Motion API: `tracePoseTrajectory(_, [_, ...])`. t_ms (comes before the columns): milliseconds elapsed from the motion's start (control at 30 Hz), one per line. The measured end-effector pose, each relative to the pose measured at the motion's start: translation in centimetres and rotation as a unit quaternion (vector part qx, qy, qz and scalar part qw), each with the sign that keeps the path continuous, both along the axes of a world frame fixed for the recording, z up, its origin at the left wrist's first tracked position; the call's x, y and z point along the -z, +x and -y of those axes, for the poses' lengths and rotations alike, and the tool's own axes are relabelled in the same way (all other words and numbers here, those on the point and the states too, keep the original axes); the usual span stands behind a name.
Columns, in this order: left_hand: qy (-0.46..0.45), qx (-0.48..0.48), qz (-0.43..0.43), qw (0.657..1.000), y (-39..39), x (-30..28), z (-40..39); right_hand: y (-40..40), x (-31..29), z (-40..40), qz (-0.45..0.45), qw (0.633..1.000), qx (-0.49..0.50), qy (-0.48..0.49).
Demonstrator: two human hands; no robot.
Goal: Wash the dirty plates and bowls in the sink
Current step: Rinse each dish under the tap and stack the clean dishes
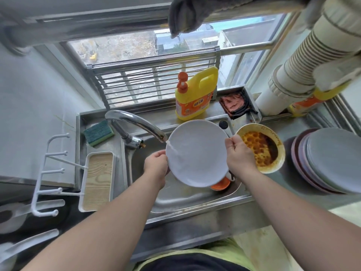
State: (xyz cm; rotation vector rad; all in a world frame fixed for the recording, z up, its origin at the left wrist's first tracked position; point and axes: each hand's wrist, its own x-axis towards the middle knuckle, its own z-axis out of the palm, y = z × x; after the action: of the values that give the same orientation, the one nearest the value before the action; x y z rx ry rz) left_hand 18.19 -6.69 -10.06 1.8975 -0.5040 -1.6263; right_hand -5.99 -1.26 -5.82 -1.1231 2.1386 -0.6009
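Hands grip plate [197,153] — greasy bowl [260,148] beside

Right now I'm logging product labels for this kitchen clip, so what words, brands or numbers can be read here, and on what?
Yellow detergent bottle with orange pump, behind the sink: its orange label carries a large logo and small print, all too blurred to read.
Second yellow and orange bottle, far right: label mostly hidden, unreadable.
White plate, sauce-stained yellow bowl, green sponge: no text visible.
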Motion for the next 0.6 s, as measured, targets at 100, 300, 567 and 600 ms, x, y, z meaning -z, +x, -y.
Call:
tracePoseTrajectory(100, [-0.032,-0.031,-0.024,0.999,0.4,-0.3,0.8,0.5,-0.1,0.6,-0.016,1.000,-0.004,-0.018])
tracePoseTrajectory(300, [-0.136,-0.059,-0.011,0.989,3.0,-1.1,1.7,2.6,2.5,1.5,0.036,0.999,0.033,0.005])
tracePoseTrajectory(567, [-0.266,0.171,0.288,0.904,8.8,-4.8,0.8,8.7,6.0,2.9,0.298,0.931,0.081,0.193])
tracePoseTrajectory(600, [-0.267,0.176,0.300,0.899,9.4,-5.2,0.8,9.4,6.3,2.9,0.311,0.926,0.066,0.206])
